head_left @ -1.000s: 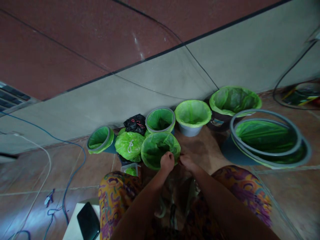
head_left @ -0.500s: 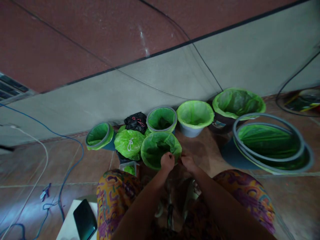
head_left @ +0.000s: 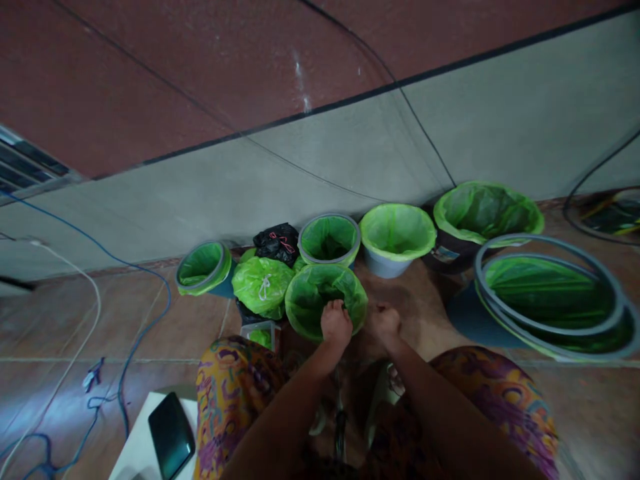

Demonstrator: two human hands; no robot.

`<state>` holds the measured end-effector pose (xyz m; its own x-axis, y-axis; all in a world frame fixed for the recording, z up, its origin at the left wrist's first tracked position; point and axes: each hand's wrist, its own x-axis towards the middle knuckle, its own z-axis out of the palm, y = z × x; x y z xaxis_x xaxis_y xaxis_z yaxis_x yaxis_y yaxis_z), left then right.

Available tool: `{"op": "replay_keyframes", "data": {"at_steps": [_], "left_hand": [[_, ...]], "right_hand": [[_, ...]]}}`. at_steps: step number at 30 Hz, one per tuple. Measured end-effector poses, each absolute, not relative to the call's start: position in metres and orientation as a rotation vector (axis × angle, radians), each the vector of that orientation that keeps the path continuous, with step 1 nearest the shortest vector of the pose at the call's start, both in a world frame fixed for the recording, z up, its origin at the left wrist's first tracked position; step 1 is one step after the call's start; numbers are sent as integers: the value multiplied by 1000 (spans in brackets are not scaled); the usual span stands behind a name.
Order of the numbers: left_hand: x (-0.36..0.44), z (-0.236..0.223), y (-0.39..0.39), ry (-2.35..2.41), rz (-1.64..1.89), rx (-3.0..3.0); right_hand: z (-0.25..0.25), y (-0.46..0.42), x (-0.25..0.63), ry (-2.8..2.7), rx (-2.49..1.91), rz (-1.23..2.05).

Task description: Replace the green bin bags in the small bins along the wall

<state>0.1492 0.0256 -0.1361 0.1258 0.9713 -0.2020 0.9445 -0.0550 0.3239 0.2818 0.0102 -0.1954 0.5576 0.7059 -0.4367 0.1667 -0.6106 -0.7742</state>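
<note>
Green-lined bin (head_left: 300,300) on the floor, head view: just in front of the grey-rimmed bin (head_left: 330,216), right of the tied green bag (head_left: 260,287). Right hand (head_left: 386,323) has shifted slightly off the rim; looks like handling there has eased. It's curled, just beside the rim; can't tell if it holds anything. Left hand (head_left: 337,325): fingers bent over the near edge, grip on liner unclear. Hands apart. Mouth points up, long axis seems roughly vertical.
</note>
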Motion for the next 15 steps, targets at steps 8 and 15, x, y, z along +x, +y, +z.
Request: {"op": "replay_keyframes", "data": {"at_steps": [8,15], "left_hand": [[143,-152,-20,1491,-173,2269],[149,-153,-6,1485,-383,2077]], "right_hand": [[-184,22,270,-926,-2116,920],[-182,29,264,-1095,-2275,927]]}}
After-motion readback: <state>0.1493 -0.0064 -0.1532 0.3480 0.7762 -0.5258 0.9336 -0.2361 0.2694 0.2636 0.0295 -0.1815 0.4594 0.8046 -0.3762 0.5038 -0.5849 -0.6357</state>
